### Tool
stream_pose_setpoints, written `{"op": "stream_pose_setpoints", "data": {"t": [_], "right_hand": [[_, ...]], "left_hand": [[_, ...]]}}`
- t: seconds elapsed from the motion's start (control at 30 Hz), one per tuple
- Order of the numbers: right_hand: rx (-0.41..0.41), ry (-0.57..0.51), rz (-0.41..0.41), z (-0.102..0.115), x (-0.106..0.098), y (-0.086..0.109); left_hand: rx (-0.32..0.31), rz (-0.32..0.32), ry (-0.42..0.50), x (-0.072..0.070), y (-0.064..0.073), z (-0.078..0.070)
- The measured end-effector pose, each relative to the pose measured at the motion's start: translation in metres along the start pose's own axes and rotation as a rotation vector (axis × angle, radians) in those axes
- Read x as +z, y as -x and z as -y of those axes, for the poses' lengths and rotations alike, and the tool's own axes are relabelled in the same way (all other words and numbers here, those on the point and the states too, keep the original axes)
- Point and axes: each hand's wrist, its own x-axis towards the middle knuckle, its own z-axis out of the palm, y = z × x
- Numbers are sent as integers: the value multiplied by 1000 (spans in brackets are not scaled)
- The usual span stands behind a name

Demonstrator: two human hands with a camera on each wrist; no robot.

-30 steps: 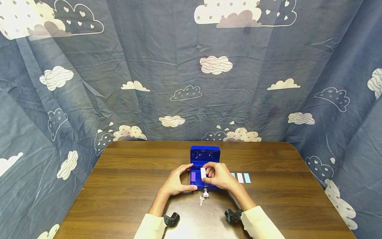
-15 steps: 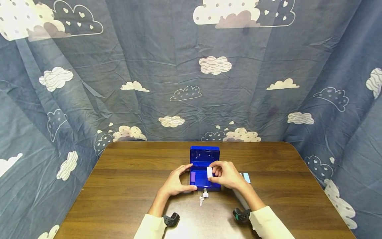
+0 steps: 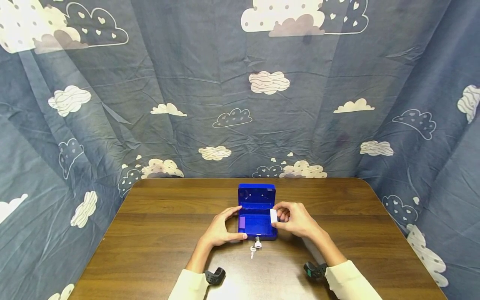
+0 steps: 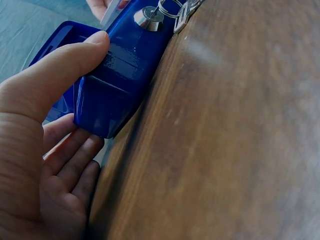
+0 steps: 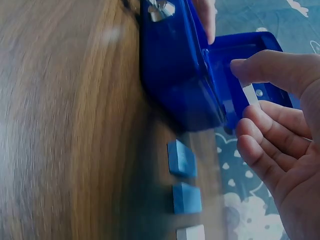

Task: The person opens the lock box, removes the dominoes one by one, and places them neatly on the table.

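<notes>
A small blue metal cash box (image 3: 256,228) stands on the table with its lid (image 3: 256,195) raised at the back. My left hand (image 3: 220,229) holds its left end, thumb on the front rim and fingertips at the far corner. Between thumb and fingers my right hand (image 3: 297,220) pinches a white rectangular block (image 3: 273,216), close over the box's right edge. The white block is partly covered by the fingers in the right wrist view. Inside, against the left wall, lies a purple block (image 3: 242,222).
Keys (image 3: 253,251) hang from the lock (image 4: 150,19) at the box's front. Two blue blocks, the nearer blue block (image 5: 181,159) beside the box, and a white block (image 5: 191,233) stand in a row on the table (image 3: 168,216). A cloud-patterned curtain (image 3: 195,137) hangs behind.
My right hand has moved right with the white block, from over the box's middle to its right edge, covering the row of blocks in the head view. The left hand has stayed in place.
</notes>
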Motion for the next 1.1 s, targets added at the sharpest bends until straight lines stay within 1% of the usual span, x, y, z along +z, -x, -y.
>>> {"op": "stream_pose_setpoints", "data": {"t": [0.13, 0.33, 0.5, 0.63, 0.87, 1.1], "right_hand": [[23, 1, 3, -4, -7, 4], [6, 15, -10, -11, -16, 11], [26, 19, -16, -16, -23, 19], [35, 27, -38, -24, -28, 27], [78, 47, -84, -38, -39, 41], [101, 72, -107, -46, -49, 53]], "left_hand": [[6, -2, 2, 0, 0, 0], [10, -3, 0, 0, 0, 0], [1, 1, -4, -1, 1, -2], [-7, 8, -7, -1, 0, -3], [-12, 8, -10, 0, 0, -2], [-6, 5, -6, -1, 1, -3]]}}
